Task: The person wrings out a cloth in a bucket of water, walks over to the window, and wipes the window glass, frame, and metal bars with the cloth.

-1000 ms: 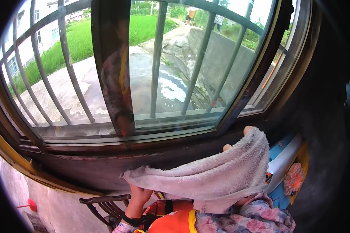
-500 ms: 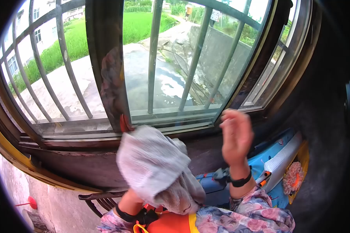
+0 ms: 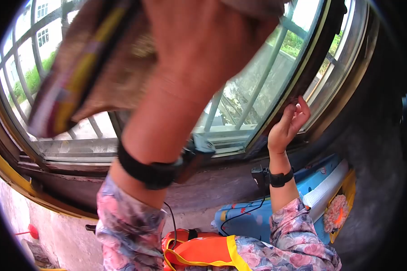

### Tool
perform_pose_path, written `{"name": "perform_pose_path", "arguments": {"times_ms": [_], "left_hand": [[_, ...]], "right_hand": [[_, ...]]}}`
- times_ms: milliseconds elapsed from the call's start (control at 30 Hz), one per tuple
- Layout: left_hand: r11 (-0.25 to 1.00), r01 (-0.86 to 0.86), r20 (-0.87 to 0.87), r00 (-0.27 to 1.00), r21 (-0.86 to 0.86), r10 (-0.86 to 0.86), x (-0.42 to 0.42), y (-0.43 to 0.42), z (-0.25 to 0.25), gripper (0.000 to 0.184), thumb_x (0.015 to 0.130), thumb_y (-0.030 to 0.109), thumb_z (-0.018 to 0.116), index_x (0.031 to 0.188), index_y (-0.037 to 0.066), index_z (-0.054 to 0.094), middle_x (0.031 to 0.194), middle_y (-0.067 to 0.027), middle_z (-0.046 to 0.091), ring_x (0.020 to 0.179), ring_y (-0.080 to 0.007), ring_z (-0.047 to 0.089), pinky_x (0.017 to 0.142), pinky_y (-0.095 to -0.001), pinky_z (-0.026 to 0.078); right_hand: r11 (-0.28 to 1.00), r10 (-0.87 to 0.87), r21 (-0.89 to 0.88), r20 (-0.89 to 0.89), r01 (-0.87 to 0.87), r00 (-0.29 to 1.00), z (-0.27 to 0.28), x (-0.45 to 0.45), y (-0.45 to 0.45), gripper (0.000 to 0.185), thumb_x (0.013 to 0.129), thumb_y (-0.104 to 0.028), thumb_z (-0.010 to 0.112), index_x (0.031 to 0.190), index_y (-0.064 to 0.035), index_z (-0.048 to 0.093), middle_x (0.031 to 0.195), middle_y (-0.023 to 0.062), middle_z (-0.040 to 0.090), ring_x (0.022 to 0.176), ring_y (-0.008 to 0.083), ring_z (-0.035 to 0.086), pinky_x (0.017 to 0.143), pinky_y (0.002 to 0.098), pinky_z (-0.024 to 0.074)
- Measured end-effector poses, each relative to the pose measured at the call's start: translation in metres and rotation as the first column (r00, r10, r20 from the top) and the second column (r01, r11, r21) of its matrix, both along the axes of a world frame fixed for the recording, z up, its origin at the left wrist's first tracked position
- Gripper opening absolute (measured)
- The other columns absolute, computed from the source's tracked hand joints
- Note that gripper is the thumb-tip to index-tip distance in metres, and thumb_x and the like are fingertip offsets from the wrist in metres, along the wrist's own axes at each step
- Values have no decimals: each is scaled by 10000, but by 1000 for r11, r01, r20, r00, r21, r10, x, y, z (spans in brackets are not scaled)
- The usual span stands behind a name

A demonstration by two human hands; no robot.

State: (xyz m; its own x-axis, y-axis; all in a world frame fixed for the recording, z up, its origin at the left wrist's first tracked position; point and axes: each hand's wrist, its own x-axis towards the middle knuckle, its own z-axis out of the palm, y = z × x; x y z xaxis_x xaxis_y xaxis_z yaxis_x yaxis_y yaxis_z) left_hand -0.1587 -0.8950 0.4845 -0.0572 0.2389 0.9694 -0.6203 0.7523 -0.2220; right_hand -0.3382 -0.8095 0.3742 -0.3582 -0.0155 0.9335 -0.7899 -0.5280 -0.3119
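My left hand is raised close to the camera, gripping a cloth in front of the window. The cloth looks brownish, with a yellow, white and dark striped border hanging down to the left. Its upper part and most of my left fingertips are out of view or hidden. Lower down on the right, my right hand has its thumb and fingers curled at the edge of the dark window frame. Through the glass show metal bars.
Below the window lies a blue patterned thing, beside a white roll and a fluffy pink-orange flower shape. The dark windowsill runs along the wall. Each wrist wears a black strap; cables hang near my orange apron.
My left hand has lifted the cloth from low in front of me up against the window area, near the camera. My right hand has moved up and right to the window frame.
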Motion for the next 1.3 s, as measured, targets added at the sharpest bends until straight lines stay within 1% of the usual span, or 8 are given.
{"name": "perform_pose_path", "arguments": {"times_ms": [167, 333, 400, 467, 600, 1133, 1200, 1300], "left_hand": [[948, -308, 491, 816, -78, 305, -4, 43, -48, 326, 777, 202, 505, 1060, 55, 572, 1180, -138, 499, 1163, -310, 391, 962, -447, 300], [692, 441, 336, 644, 572, -687, -53, 46, -164, 440, 708, 194, 492, 1110, 18, 516, 1293, -171, 383, 1259, -299, 290, 1043, -442, 205], [995, -32, 707, 706, 93, -44, -33, 53, -177, 496, 767, 63, 446, 1246, -56, 397, 1319, -182, 348, 1295, -270, 231, 1076, -334, 177], [687, 427, 398, 586, 588, -705, -38, 51, -214, 485, 727, 133, 542, 1185, -6, 464, 1328, -154, 354, 1264, -279, 293, 1050, -353, 235], [560, 326, 368, 492, 762, -789, -17, 61, -214, 570, 683, 129, 617, 1205, -12, 439, 1329, -158, 350, 1259, -283, 300, 1052, -357, 237], [747, 111, 277, 885, 655, -375, 164, 41, -200, 289, 607, 147, 578, 878, 62, 632, 909, -118, 613, 942, -299, 562, 904, -415, 399], [590, 415, -273, 908, 693, -317, 181, 41, -210, 270, 599, 114, 554, 844, 23, 622, 852, -125, 605, 917, -293, 562, 878, -404, 407], [742, 131, 2, 985, 657, -175, 236, 27, -209, 316, 625, 90, 515, 913, -23, 583, 906, -149, 585, 926, -292, 550, 869, -387, 407]], "right_hand": [[938, 344, 20, 79, -346, 936, -1, -10, 12, 310, 894, -132, 459, 1179, -57, 365, 1079, 62, 442, 985, 135, 427, 875, 273, 338], [856, 284, 380, 219, -350, 933, 11, -29, 41, 315, 886, -147, 500, 1180, -97, 400, 836, -23, 417, 681, 50, 401, 581, 184, 371], [859, 283, 380, 207, -344, 936, 16, -22, 48, 328, 874, -162, 525, 1171, -91, 405, 834, -23, 411, 671, 44, 386, 572, 183, 354], [863, 287, 370, 199, -343, 937, 17, -14, 46, 343, 863, -178, 550, 1162, -84, 410, 832, -24, 404, 661, 39, 370, 563, 183, 337], [949, -53, 308, -37, 62, 998, 15, 9, 34, 503, 727, -246, 716, 1106, -49, 449, 827, -3, 405, 672, 84, 361, 584, 217, 343], [941, -263, 112, -351, 319, 899, 4, 0, 20, 294, 762, -174, 659, 946, -37, 474, 836, 100, 453, 775, 253, 435, 694, 333, 374], [947, -250, 117, -310, 298, 917, 0, -1, 17, 283, 759, -166, 660, 930, -39, 473, 838, 98, 448, 785, 253, 428, 697, 334, 369], [955, -254, 62, -330, 290, 909, -1, -4, 14, 279, 755, -163, 665, 917, -40, 474, 830, 95, 449, 780, 250, 421, 691, 333, 364]]}}
